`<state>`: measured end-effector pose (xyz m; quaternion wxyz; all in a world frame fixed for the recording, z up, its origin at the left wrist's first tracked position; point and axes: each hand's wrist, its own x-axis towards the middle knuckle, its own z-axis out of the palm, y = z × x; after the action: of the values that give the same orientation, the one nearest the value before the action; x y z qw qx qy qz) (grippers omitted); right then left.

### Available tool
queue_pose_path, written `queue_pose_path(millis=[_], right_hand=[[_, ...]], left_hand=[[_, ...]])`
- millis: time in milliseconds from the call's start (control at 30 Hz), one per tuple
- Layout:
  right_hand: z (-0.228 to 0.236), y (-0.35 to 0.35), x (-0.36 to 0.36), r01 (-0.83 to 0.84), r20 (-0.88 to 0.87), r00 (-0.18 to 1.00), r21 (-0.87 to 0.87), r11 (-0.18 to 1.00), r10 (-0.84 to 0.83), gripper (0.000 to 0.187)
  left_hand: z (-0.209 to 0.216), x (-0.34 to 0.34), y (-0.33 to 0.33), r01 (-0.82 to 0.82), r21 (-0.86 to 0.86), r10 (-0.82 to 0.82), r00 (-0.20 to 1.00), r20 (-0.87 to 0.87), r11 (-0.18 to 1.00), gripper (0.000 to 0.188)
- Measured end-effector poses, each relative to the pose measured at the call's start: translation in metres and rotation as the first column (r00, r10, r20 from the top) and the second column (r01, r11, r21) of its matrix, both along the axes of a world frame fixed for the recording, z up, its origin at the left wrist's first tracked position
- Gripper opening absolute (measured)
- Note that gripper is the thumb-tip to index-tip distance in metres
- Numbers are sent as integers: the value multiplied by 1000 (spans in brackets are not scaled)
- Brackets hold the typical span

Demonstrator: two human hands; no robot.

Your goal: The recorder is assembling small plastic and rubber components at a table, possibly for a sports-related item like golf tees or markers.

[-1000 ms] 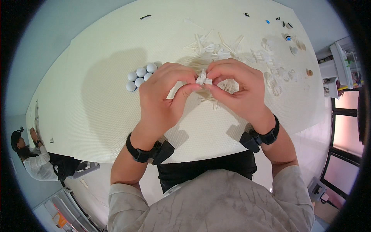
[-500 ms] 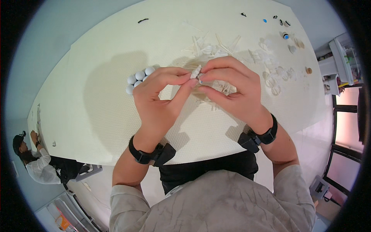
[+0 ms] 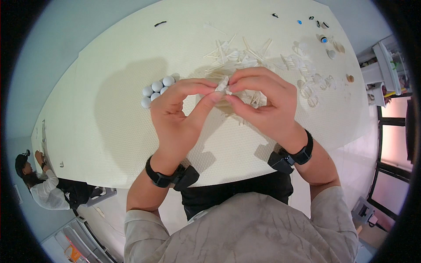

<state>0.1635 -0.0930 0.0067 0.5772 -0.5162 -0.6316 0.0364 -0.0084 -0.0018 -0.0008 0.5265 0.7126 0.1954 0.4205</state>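
Between the fingertips of both hands is a small crumpled white piece [image 3: 222,85], its material too small to make out. My left hand [image 3: 177,107] pinches it with thumb and fingers on one side. Thumb and fingertips of my right hand [image 3: 272,98] grip its other side. Partly behind the hands spreads a loose pile of pale sticks and white scraps [image 3: 234,55]. Just left of my left hand sits a cluster of white balls [image 3: 156,86], some of them hidden by that hand.
Clear ring-like plastic pieces [image 3: 309,90] lie right of my right hand. Several small dark, blue and tan items [image 3: 324,39] rest at the far right. A short black strip [image 3: 160,23] is at the far left. At the table's left end sits another person [image 3: 46,188].
The white piece is turned and looks more crumpled or spread between my fingertips. My fingers have shifted slightly around it, and both hands stay in nearly the same place.
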Motion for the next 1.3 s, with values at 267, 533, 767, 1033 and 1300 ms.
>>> queue_pose_path(millis=[267,533,767,1033,1300], right_hand=[[0,1,0,36,37,999,4,999,-36,26],[-3,6,0,-13,175,985,123,992,-8,27],[-6,8,-1,-6,225,974,154,988,-29,28],[-4,8,-1,-28,262,965,156,987,-14,29],[-8,8,1,-10,242,970,158,987,-29,27]], left_hand=[[1,5,1,-27,-81,29,999,34,996,17],[-3,-1,2,-25,133,25,1000,2,991,22],[7,-2,-1,7,-217,1,999,33,976,17],[5,-5,8,120,-525,-119,992,36,843,12],[-5,-2,14,126,-418,-117,992,47,900,10]])
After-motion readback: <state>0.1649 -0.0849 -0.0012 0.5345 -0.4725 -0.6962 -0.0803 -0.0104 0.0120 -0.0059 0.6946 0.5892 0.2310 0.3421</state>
